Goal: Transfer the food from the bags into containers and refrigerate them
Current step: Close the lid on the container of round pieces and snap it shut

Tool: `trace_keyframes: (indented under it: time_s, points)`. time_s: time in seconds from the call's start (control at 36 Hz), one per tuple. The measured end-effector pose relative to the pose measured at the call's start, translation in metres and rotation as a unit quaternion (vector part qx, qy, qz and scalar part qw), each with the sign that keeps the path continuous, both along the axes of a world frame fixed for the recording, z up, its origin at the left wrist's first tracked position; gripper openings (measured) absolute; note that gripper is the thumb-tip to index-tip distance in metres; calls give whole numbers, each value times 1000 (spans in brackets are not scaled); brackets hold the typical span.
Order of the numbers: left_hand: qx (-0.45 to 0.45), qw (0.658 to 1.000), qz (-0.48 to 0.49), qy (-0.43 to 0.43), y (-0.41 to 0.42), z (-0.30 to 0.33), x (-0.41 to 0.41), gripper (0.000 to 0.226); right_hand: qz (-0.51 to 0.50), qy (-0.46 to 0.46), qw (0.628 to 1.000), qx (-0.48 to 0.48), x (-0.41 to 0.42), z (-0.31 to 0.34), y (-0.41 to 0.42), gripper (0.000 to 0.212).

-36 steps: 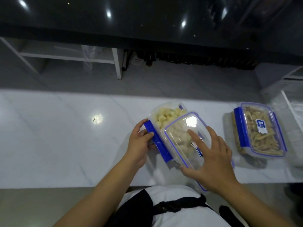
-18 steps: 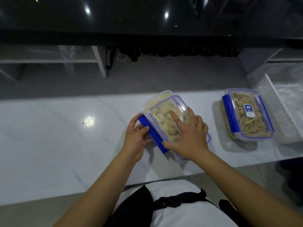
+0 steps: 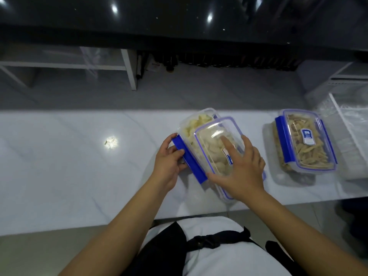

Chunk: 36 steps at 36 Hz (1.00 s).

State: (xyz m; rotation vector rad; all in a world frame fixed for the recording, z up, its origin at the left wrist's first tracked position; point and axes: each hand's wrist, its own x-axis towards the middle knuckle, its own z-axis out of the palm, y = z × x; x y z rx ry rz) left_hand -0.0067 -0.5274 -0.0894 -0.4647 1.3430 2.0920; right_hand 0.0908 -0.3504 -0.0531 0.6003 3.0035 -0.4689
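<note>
Container: the clear container (image 3: 191,126) I am working on sits on the white counter (image 3: 69,166), near its front edge, right in front of me. It is full of pale yellow food pieces (image 3: 196,124).
Long axis: it runs from far-left to near-right, slanting across the counter rather than square to its edge.
Lid: the clear lid (image 3: 217,144) with its blue seal line lies on top along the same slant, but shifted toward me and to the right, so the far-left end of the container stands uncovered and the food shows there.
Clip: the long blue clip (image 3: 189,160) hangs along the lid's left side, pointing the same way as the long axis.
My left hand: my left hand (image 3: 168,162) pinches the far end of that clip, thumb on its outer face, fingers curled round behind it.
My right hand: my right hand (image 3: 242,168) lies flat on the lid, fingers spread and fairly straight, pressing down; the forefinger reaches toward the lid's middle.
Second container: another container (image 3: 305,140), lid on and blue clips down, stands well apart to my right, filled with tan strips; its long axis runs nearly straight away from me.
Far right: something clear and crinkled (image 3: 350,120) lies beyond it, perhaps plastic bags; too blurred to be sure.
</note>
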Motion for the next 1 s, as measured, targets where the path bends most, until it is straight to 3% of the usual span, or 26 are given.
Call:
trace_keyframes:
  time_s: [0.42, 0.81, 1.0]
  points:
    - [18, 1000, 0, -3, 1, 0, 8, 50, 38, -76, 994, 64, -107, -6, -24, 109]
    - [20, 1000, 5, -20, 2, -6, 12, 47, 33, -49, 995, 83, -20, -18, -11, 103]
    - [2, 999, -32, 4, 6, -3, 15, 49, 1, -57, 996, 68, -27, -18, -16, 103]
